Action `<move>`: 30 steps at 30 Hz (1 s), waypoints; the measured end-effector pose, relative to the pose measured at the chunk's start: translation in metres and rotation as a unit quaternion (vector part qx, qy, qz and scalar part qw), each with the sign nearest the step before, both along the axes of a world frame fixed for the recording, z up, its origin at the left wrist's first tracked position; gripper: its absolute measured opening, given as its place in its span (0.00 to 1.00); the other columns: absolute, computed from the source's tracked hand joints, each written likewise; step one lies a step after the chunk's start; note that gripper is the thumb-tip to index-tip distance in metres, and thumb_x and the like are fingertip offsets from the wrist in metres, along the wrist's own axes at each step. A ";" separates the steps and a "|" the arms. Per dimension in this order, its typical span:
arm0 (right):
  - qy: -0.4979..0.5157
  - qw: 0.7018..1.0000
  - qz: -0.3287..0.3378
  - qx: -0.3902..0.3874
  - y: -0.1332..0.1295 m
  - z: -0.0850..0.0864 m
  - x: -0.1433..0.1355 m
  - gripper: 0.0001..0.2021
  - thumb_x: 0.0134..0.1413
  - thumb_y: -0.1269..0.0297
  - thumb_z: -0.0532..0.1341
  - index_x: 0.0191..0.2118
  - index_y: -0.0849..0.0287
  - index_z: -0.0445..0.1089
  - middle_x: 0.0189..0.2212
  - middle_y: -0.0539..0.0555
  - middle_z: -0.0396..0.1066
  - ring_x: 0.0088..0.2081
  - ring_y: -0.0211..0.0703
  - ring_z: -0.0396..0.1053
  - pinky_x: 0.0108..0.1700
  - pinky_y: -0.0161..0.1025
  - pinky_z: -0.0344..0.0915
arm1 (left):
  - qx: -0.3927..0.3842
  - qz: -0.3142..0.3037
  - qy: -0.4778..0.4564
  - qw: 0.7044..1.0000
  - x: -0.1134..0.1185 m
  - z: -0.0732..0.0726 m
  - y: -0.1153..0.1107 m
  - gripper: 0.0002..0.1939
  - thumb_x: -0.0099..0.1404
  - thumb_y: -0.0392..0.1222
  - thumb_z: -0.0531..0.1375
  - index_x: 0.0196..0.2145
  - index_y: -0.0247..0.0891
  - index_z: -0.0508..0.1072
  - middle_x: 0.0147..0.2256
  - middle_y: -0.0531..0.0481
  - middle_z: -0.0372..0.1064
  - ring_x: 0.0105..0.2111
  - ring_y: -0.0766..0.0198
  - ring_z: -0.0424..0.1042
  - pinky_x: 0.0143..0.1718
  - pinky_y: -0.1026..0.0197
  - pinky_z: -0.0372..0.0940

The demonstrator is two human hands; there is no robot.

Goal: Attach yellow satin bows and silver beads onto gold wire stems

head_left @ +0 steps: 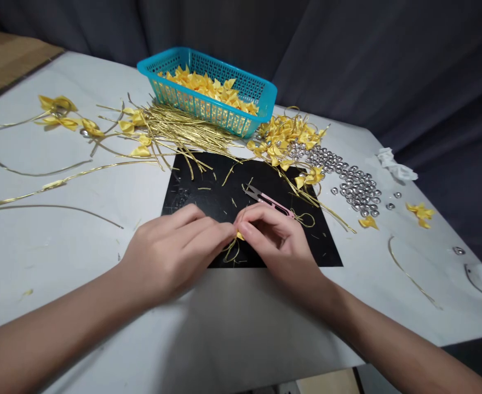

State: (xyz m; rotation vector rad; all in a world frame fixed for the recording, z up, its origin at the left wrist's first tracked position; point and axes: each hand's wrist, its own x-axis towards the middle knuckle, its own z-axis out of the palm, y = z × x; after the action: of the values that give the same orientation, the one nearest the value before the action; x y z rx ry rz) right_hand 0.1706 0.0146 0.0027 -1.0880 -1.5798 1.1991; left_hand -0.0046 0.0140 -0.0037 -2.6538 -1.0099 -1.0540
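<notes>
The right hand (284,238) is pinching a yellow ribbon (240,236) between fingers and thumb over the mat (323,241). The left hand (165,251) is meeting it, fingers bent together; whether they are gripping cannot be told. Scissors (265,198) are lying just beyond.

There are two hands (173,246), one mat (323,241), one basket (268,106) (beads (358,190): dozens).

Left hand (173,243) and right hand (280,232) meet fingertip to fingertip, the right pinching a little yellow bit (240,236) above a black mat (322,249). Pink-handled snips (268,199) just beyond, then gold cords (187,128), a blue basket (268,98) of yellow ribbon pieces (208,85) and loads of silver beads (360,189).
</notes>
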 end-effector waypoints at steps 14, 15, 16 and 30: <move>0.057 0.997 -0.050 -0.028 -0.005 0.004 -0.004 0.06 0.54 0.70 0.57 0.27 0.59 0.64 0.27 0.48 0.63 0.31 0.33 0.61 0.34 0.31 0.60 | -0.052 -0.001 0.000 0.999 0.002 0.001 -0.006 0.11 0.67 0.34 0.51 0.32 0.41 0.71 0.20 0.59 0.66 0.23 0.71 0.65 0.19 0.68 0.55; 0.062 0.996 -0.057 -0.039 -0.004 0.004 -0.004 0.06 0.54 0.69 0.57 0.27 0.58 0.64 0.27 0.48 0.63 0.31 0.33 0.60 0.34 0.31 0.59 | -0.053 -0.001 0.007 0.999 0.003 0.000 -0.006 0.12 0.67 0.34 0.50 0.32 0.41 0.72 0.20 0.59 0.66 0.23 0.71 0.65 0.19 0.68 0.55; 0.069 0.994 -0.063 -0.051 -0.004 0.004 -0.004 0.05 0.54 0.68 0.57 0.27 0.58 0.65 0.27 0.48 0.63 0.32 0.33 0.60 0.34 0.32 0.59 | -0.052 -0.001 0.012 0.999 0.003 0.000 -0.006 0.12 0.68 0.34 0.50 0.32 0.41 0.72 0.20 0.59 0.66 0.23 0.71 0.65 0.19 0.68 0.55; 0.181 0.955 -0.051 -0.230 0.002 0.005 0.004 0.11 0.52 0.57 0.58 0.34 0.58 0.72 0.35 0.54 0.70 0.38 0.40 0.68 0.40 0.37 0.64 | -0.008 0.057 0.005 0.998 0.003 0.000 -0.004 0.07 0.65 0.36 0.54 0.33 0.40 0.72 0.20 0.57 0.70 0.21 0.69 0.67 0.19 0.66 0.56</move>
State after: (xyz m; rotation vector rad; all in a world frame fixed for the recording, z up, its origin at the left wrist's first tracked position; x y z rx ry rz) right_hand 0.1743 0.0165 0.0072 -1.1370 -0.9751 1.6354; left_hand -0.0020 0.0102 -0.0040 -2.5760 -1.1570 -1.0115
